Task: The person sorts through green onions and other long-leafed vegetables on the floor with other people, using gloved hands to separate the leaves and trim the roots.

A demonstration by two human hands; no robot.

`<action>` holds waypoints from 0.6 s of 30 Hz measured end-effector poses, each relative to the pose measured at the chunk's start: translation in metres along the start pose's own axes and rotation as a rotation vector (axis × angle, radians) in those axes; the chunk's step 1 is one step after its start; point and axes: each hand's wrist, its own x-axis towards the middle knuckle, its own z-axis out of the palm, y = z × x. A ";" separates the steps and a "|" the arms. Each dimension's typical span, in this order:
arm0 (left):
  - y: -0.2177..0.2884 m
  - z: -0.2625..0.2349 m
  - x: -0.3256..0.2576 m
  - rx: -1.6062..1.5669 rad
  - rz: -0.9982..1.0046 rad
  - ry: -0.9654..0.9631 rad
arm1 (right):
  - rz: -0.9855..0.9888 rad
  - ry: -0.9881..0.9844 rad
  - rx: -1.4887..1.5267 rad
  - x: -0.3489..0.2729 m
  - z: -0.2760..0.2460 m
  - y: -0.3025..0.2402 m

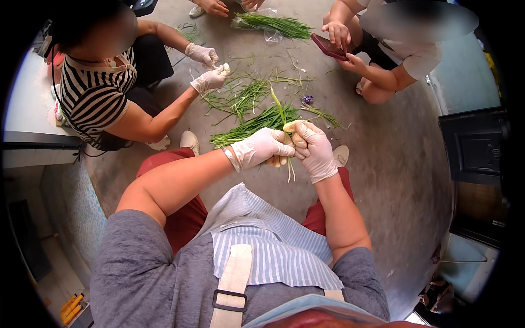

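My left hand (259,148) and my right hand (314,152), both in thin white gloves, meet in front of me with fingers closed. Between them they pinch a few garlic chives (279,105); the leafy tips point up and away, and the pale ends hang below my fingers. The fingers hide the middle of the stalks. Just beyond my hands, a pile of green chives (249,127) lies on the floor. Looser, scattered stalks (246,98) are spread farther off, and a small bunch (322,113) rests to the right.
At left, a co-worker in a striped shirt (98,93) works with gloved hands (210,79). Another person at right touches a red-cased phone (330,48). A large chive bundle (276,25) lies on clear plastic at the back, near a third person's hands (214,7). A purple item (307,99) sits mid-floor.
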 end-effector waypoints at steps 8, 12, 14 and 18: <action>0.008 0.001 -0.004 0.069 -0.026 -0.025 | -0.225 0.276 -0.004 0.001 0.001 -0.010; 0.008 0.004 -0.005 0.167 -0.031 -0.043 | -0.381 0.660 -0.171 0.010 -0.041 -0.035; 0.002 0.001 0.000 0.216 -0.026 -0.050 | -0.205 0.413 -0.243 0.009 -0.047 -0.033; -0.008 0.002 0.003 0.241 -0.029 -0.037 | -0.016 0.132 -0.307 0.004 -0.013 -0.018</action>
